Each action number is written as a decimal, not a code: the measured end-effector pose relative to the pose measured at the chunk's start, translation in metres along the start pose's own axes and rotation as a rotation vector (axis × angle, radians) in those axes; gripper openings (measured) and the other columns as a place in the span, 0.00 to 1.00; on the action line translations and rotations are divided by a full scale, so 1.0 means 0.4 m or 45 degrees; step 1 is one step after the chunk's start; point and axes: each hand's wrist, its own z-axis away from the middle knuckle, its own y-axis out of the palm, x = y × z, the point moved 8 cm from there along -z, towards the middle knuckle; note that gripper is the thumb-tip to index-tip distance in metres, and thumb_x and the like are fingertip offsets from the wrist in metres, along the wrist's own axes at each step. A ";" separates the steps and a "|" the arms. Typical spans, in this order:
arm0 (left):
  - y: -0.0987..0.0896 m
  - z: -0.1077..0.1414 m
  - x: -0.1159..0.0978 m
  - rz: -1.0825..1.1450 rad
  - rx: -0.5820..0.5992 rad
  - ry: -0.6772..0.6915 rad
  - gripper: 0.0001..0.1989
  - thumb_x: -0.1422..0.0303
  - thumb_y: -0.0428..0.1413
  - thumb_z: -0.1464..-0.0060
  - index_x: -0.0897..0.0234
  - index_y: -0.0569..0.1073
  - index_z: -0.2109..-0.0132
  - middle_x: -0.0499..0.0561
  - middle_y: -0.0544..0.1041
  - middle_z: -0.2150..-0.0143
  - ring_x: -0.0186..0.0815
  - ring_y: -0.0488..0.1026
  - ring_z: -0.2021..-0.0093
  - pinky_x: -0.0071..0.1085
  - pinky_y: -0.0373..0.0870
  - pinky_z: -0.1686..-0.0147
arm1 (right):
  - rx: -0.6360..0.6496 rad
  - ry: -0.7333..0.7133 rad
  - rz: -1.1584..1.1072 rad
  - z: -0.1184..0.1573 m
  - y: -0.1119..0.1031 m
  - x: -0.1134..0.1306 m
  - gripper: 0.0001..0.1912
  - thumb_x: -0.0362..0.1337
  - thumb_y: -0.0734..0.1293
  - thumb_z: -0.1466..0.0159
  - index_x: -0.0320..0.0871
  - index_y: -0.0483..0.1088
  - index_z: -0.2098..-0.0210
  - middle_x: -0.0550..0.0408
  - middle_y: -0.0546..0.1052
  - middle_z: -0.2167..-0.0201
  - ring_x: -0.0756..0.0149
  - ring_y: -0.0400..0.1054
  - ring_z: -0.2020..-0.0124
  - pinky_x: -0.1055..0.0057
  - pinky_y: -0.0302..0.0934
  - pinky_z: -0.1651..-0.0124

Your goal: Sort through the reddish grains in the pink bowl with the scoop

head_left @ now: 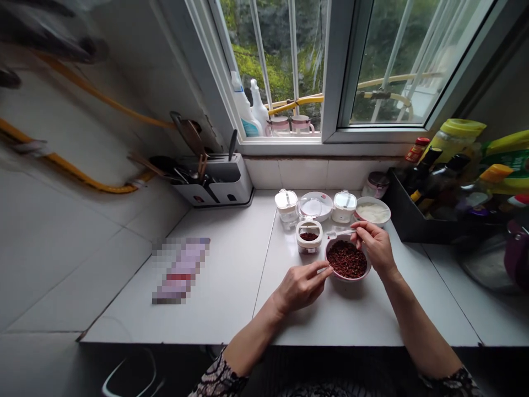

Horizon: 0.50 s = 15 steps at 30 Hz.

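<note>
Dark-red granules [346, 259] fill a round pinkish-white bowl [349, 279] between the hands. The right hand [377, 248] pinches a slim white spoon [340, 233] above its far rim; the left hand [303, 284] lies at its left rim, grip unclear.

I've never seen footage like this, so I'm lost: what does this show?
There's no machine, just one person's bare left hand and right hand, seen by a camera worn on that person's head, looking forward and down. On the white tiled counter stand a round pale bowl of dark reddish-brown granules, a small clear, white-rimmed container holding similar granules, and a light-grey boxy utensil holder. The right hand holds a small pale spoon-like utensil at the bowl's far edge; the left hand touches its left rim.
</note>
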 end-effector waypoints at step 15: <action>0.000 -0.002 0.000 0.000 0.006 -0.006 0.16 0.78 0.50 0.38 0.67 0.70 0.45 0.59 0.79 0.53 0.34 0.80 0.63 0.27 0.78 0.68 | 0.096 -0.864 0.735 0.083 0.092 0.112 0.12 0.31 0.59 0.32 0.44 0.74 0.58 0.52 0.81 0.68 0.62 0.74 0.66 0.64 0.65 0.58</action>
